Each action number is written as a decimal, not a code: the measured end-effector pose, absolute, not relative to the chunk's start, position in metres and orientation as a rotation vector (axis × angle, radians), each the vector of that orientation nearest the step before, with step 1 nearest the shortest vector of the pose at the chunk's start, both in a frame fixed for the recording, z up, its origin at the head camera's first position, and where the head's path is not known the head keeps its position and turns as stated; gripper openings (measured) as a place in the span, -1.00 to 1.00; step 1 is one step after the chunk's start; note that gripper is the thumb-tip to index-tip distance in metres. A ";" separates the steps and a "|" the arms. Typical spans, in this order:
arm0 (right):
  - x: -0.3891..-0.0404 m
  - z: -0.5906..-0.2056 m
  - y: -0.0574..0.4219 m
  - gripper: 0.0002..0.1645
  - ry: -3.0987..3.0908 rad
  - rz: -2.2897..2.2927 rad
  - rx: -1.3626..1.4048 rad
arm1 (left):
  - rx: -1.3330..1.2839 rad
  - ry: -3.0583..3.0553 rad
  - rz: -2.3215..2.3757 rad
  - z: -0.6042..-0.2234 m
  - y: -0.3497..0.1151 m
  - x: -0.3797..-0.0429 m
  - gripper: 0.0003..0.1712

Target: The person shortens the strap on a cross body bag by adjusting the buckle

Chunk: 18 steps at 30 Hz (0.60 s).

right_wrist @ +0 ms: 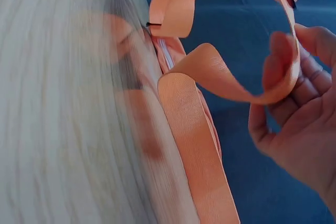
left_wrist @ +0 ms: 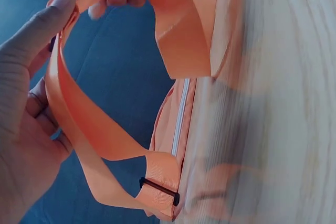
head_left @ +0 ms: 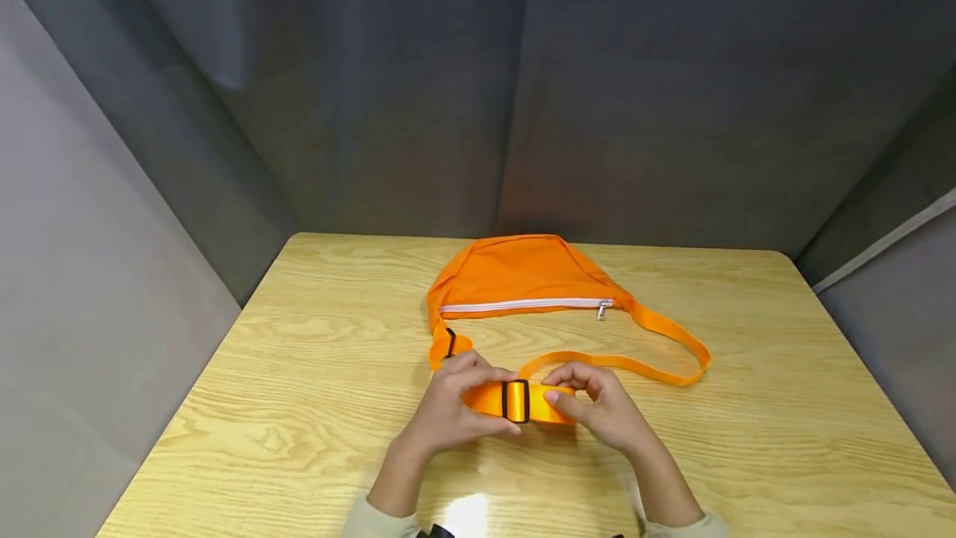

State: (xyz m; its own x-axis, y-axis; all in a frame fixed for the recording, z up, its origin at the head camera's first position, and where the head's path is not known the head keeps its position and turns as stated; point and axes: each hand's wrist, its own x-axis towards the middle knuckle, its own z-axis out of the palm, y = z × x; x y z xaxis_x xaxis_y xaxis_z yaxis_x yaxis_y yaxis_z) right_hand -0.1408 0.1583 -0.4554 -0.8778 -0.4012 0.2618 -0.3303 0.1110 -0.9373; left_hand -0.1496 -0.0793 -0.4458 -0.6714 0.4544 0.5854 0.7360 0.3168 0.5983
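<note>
An orange waist bag (head_left: 523, 271) lies on the table with its white zipper (head_left: 530, 304) facing me. Raised in front of it is a stretch of its orange strap (head_left: 539, 412), threaded through a black slide buckle (head_left: 515, 402). My left hand (head_left: 448, 405) grips the slide buckle by its edges, thumb below and index finger above. Just to the right, my right hand (head_left: 603, 407) pinches the strap between thumb and fingers. Left of the bag, the strap loops through a second black buckle (left_wrist: 159, 191).
The strap's far length (head_left: 675, 339) curves over the table (head_left: 299, 405) on the right and runs back to the bag's corner. A metal zipper pull (head_left: 602, 310) hangs at the zipper's right end. Dark curtain (head_left: 403, 106) stands behind the table's back edge.
</note>
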 end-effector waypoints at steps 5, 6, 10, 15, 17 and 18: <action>-0.145 -0.457 0.160 -0.91 2.190 -2.012 -0.877 | -1.108 -2.245 -1.345 -0.448 -0.078 -0.152 -0.38; -0.145 -0.457 0.158 -0.90 2.163 -2.034 -0.891 | -1.116 -2.241 -1.361 -0.448 -0.077 -0.152 -0.38; -0.148 -0.456 0.150 -0.87 2.070 -2.083 -0.970 | -1.121 -2.231 -1.399 -0.449 -0.075 -0.152 -0.41; -0.149 -0.451 0.150 -0.82 2.108 -2.013 -1.000 | -1.092 -2.231 -1.402 -0.448 -0.076 -0.151 -0.40; -0.151 -0.451 0.153 -0.78 2.193 -1.936 -1.009 | -1.085 -2.209 -1.415 -0.447 -0.077 -0.151 -0.37; -0.151 -0.451 0.155 -0.77 2.232 -1.902 -1.015 | -1.086 -2.192 -1.423 -0.447 -0.078 -0.150 -0.35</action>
